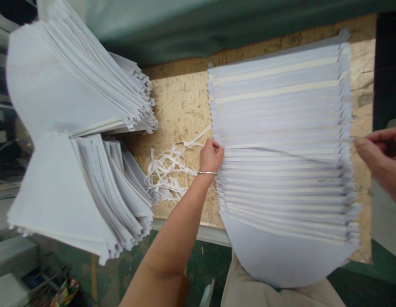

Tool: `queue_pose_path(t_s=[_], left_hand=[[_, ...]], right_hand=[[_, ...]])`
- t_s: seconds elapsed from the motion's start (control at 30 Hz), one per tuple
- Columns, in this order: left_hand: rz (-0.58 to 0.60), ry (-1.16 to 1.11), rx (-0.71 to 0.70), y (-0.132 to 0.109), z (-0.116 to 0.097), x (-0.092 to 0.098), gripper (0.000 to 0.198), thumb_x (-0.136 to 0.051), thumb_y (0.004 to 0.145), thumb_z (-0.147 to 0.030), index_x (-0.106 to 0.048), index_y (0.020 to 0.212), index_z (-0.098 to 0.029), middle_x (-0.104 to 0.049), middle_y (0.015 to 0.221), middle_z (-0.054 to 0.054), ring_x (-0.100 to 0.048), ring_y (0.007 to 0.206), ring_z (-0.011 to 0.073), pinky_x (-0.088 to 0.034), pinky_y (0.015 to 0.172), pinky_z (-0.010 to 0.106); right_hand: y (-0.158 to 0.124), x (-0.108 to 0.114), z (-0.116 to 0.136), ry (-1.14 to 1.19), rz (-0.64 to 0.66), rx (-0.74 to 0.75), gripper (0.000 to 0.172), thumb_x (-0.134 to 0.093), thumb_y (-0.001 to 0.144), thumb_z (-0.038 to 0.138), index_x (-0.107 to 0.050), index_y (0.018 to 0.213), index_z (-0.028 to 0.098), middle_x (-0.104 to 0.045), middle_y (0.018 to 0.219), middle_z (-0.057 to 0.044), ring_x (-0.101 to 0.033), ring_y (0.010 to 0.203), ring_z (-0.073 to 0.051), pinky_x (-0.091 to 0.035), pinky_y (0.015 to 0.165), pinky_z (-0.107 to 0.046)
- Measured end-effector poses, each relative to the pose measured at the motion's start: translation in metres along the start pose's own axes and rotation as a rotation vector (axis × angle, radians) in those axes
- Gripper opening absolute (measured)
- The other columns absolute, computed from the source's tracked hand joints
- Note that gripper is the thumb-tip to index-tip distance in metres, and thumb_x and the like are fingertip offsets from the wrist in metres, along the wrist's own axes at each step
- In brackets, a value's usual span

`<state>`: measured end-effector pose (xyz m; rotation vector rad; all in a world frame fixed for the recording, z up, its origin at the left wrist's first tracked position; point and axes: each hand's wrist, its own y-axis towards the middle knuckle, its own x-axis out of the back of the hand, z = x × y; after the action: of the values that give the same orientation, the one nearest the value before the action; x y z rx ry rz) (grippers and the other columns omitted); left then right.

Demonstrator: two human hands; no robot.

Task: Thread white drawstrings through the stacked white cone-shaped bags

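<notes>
Many white paper sheets [281, 260] lie fanned in overlapping rows, each showing a narrow pale strip along its edge. A thin white strip [239, 147] runs taut across the rows between my two hands. My left hand [211, 157], with a bracelet at the wrist, is closed at the sheets' left edge and pinches the strip's left end. Beyond the right edge, my right hand [382, 160] is closed, thumb against finger, on its other end; part of this hand is out of frame. Beside my left hand lies a tangle of loose white strips [170, 166].
Tall stacks of curved white sheets with notched ends [57, 94] stand at the left. The wooden board [181, 98] lies under the fanned sheets. Green cloth [191, 25] hangs along the back, and my lap is under the near edge.
</notes>
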<state>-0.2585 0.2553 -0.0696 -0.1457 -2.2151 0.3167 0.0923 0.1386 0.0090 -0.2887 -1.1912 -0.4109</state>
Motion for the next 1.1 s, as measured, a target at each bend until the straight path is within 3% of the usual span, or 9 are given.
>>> queue_pose_path(t_s=[0.23,0.57,0.73,0.83,0.93,1.0,1.1], left_hand=[[-0.008,0.021,0.011,0.003,0.004,-0.002,0.013,-0.061,0.076,-0.027,-0.049,0.076,-0.021,-0.051,0.061,-0.005,-0.053,0.06,0.0132,-0.04,0.063,0.026],[-0.014,0.022,0.023,0.005,0.003,-0.002,0.014,-0.061,0.075,-0.029,-0.049,0.076,-0.021,-0.051,0.061,-0.005,-0.053,0.059,0.0135,-0.04,0.062,0.026],[0.013,0.126,0.009,0.003,0.001,0.0,0.011,-0.058,0.08,-0.03,-0.051,0.082,-0.021,-0.054,0.064,-0.003,-0.055,0.063,0.0155,-0.043,0.064,0.027],[-0.063,0.32,-0.124,-0.009,-0.012,0.003,0.013,-0.054,0.084,-0.027,-0.056,0.095,-0.02,-0.061,0.085,0.005,-0.059,0.081,0.0209,-0.047,0.075,0.033],[-0.132,0.425,-0.42,-0.032,-0.032,-0.001,0.026,-0.048,0.088,-0.02,-0.056,0.112,-0.016,-0.058,0.111,0.014,-0.054,0.109,0.0262,-0.045,0.094,0.041],[-0.079,0.407,-0.577,-0.048,-0.043,-0.008,0.035,-0.045,0.089,-0.016,-0.053,0.124,-0.016,-0.056,0.118,0.016,-0.05,0.116,0.0265,-0.042,0.1,0.043],[-0.018,0.375,-0.638,-0.066,-0.05,-0.021,0.044,-0.044,0.09,-0.015,-0.047,0.134,-0.016,-0.053,0.127,0.017,-0.048,0.122,0.0263,-0.041,0.104,0.045]], right_hand=[[0.011,-0.046,-0.025,0.078,0.049,-0.021,0.017,-0.066,0.079,0.036,-0.064,0.079,0.018,-0.059,0.065,0.001,-0.052,0.056,-0.009,-0.037,0.058,-0.023],[0.007,-0.049,-0.024,0.111,0.03,0.033,0.019,-0.061,0.083,0.038,-0.06,0.078,0.02,-0.055,0.066,0.001,-0.05,0.059,-0.012,-0.037,0.061,-0.026],[0.009,-0.052,-0.025,0.085,0.029,0.055,0.017,-0.063,0.082,0.035,-0.06,0.078,0.019,-0.055,0.065,0.001,-0.05,0.059,-0.012,-0.037,0.061,-0.025],[0.009,-0.05,-0.024,0.064,0.011,0.075,0.016,-0.064,0.082,0.034,-0.061,0.079,0.018,-0.056,0.066,0.001,-0.05,0.059,-0.011,-0.036,0.06,-0.024],[0.005,-0.044,-0.023,0.06,-0.031,0.102,0.018,-0.064,0.082,0.035,-0.062,0.079,0.018,-0.057,0.066,0.001,-0.05,0.058,-0.01,-0.036,0.059,-0.023],[0.001,-0.036,-0.021,0.061,-0.056,0.117,0.019,-0.064,0.081,0.038,-0.063,0.08,0.018,-0.057,0.065,0.002,-0.05,0.056,-0.01,-0.036,0.057,-0.023],[-0.006,-0.018,-0.011,0.081,-0.065,0.084,0.021,-0.064,0.08,0.041,-0.064,0.083,0.02,-0.059,0.067,0.002,-0.051,0.056,-0.01,-0.036,0.055,-0.023]])
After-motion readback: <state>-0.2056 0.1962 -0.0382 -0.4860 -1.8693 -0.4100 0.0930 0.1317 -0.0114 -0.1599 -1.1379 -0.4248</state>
